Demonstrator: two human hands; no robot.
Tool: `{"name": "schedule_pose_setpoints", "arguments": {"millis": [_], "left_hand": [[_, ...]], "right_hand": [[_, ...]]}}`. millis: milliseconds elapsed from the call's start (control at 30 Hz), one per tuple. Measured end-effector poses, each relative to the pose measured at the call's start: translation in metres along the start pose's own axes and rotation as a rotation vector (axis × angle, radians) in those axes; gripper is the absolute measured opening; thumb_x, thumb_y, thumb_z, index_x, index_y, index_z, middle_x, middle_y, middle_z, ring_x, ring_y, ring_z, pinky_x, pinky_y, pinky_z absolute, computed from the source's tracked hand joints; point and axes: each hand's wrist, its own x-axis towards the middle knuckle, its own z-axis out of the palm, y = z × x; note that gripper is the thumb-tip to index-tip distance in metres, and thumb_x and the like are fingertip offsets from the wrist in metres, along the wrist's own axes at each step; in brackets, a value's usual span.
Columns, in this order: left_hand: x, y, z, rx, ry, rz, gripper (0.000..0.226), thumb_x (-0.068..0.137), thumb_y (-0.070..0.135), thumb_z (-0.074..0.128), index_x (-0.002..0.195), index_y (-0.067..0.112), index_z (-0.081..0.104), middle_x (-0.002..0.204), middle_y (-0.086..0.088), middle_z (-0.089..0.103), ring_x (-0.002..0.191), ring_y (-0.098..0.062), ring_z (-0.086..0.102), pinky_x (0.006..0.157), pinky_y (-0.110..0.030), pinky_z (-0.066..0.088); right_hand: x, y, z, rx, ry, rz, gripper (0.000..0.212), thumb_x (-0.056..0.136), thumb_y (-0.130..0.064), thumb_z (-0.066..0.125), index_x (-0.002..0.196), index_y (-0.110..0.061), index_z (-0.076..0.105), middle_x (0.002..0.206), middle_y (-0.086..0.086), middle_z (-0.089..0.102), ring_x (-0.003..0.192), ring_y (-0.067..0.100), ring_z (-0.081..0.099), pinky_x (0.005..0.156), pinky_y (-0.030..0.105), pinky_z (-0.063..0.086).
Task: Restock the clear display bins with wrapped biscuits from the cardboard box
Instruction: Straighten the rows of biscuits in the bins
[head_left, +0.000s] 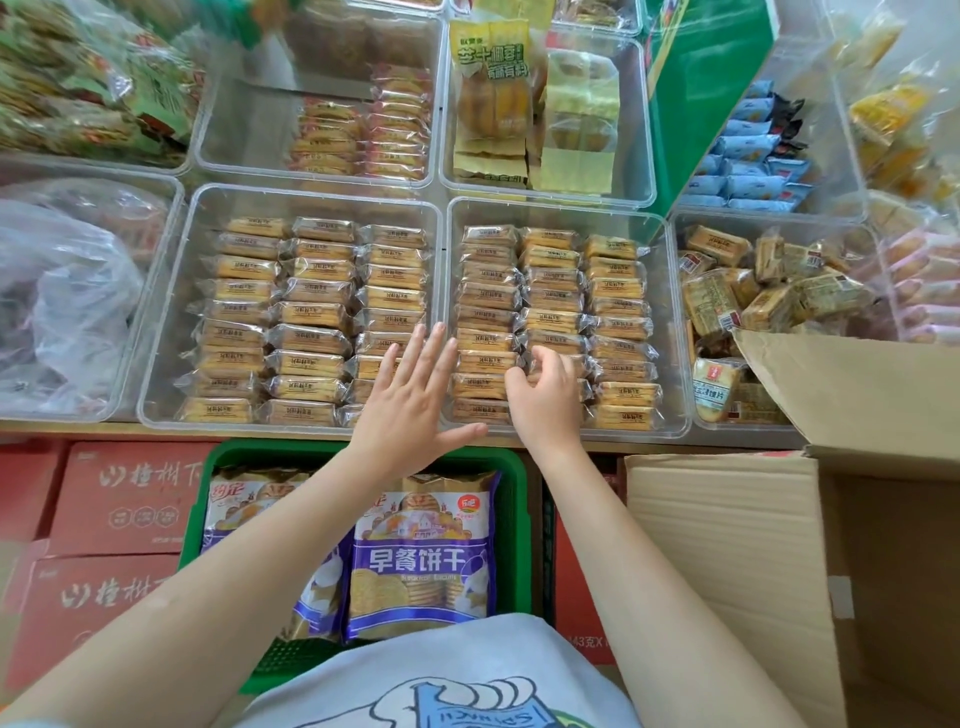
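Two bare forearms reach forward; left hand (410, 400) is spread flat, empty. Right hand (545, 397) curls, possibly pinching one clear-wrapped golden biscuit pack (480, 385) beneath its fingers inside the transparent plastic bin (675, 332). Packs look light, crinkly, breakable: grip their long edges

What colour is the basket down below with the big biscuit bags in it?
Green. The basket shows best in the head view, below the shelf edge, holding purple biscuit bags.
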Motion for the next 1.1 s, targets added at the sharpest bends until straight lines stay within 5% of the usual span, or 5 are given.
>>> {"name": "schedule_pose_setpoints", "arguments": {"millis": [167, 367, 700, 1000, 1100], "left_hand": [[0.0, -0.001, 0.002, -0.028, 0.024, 0.009, 0.112, 0.081, 0.091, 0.004, 0.159, 0.013, -0.012, 0.166, -0.007, -0.02, 0.153, -0.022, -0.021, 0.126, -0.048, 0.0], [0.0, -0.002, 0.004, -0.052, 0.043, 0.016, 0.111, 0.083, 0.09, 0.013, 0.16, 0.013, -0.012, 0.167, -0.005, -0.019, 0.153, -0.02, -0.021, 0.126, -0.047, 0.0], [0.007, -0.005, -0.003, -0.062, 0.036, 0.034, 0.11, 0.082, 0.089, 0.013, 0.161, 0.015, -0.007, 0.167, -0.004, -0.017, 0.152, -0.019, -0.025, 0.125, -0.042, -0.012], [0.024, 0.02, -0.015, 0.041, -0.101, 0.203, 0.078, 0.098, 0.072, 0.009, 0.161, 0.026, 0.012, 0.169, 0.0, 0.003, 0.155, -0.019, -0.008, 0.122, -0.054, -0.013], [0.028, 0.024, -0.016, 0.092, -0.131, 0.211, 0.079, 0.097, 0.072, 0.003, 0.161, 0.028, 0.011, 0.169, 0.001, 0.005, 0.156, -0.02, 0.0, 0.12, -0.057, -0.015]], "right_hand": [[-0.008, -0.013, 0.011, 0.109, -0.204, 0.009, 0.083, 0.093, -0.052, 0.059, 0.16, -0.02, 0.021, 0.166, 0.003, 0.021, 0.152, 0.022, 0.019, 0.121, 0.049, 0.026], [0.0, -0.016, -0.004, 0.317, -0.284, 0.08, 0.11, 0.07, -0.079, 0.063, 0.157, -0.022, 0.026, 0.16, 0.005, 0.036, 0.144, 0.021, 0.038, 0.111, 0.042, 0.037], [0.015, -0.01, 0.007, 0.212, -0.165, -0.061, 0.067, 0.096, -0.054, 0.055, 0.151, -0.02, 0.037, 0.155, 0.001, 0.039, 0.141, 0.017, 0.038, 0.106, 0.032, 0.035], [0.033, 0.007, -0.03, 0.294, 0.091, 0.016, 0.018, 0.1, -0.03, 0.049, 0.101, -0.019, 0.063, 0.087, -0.007, 0.061, 0.079, 0.011, 0.056, 0.071, 0.03, 0.044], [0.032, 0.014, -0.037, 0.188, -0.081, 0.028, 0.025, 0.1, -0.028, 0.049, 0.093, -0.014, 0.068, 0.079, -0.003, 0.062, 0.076, 0.015, 0.057, 0.073, 0.039, 0.049]]}}
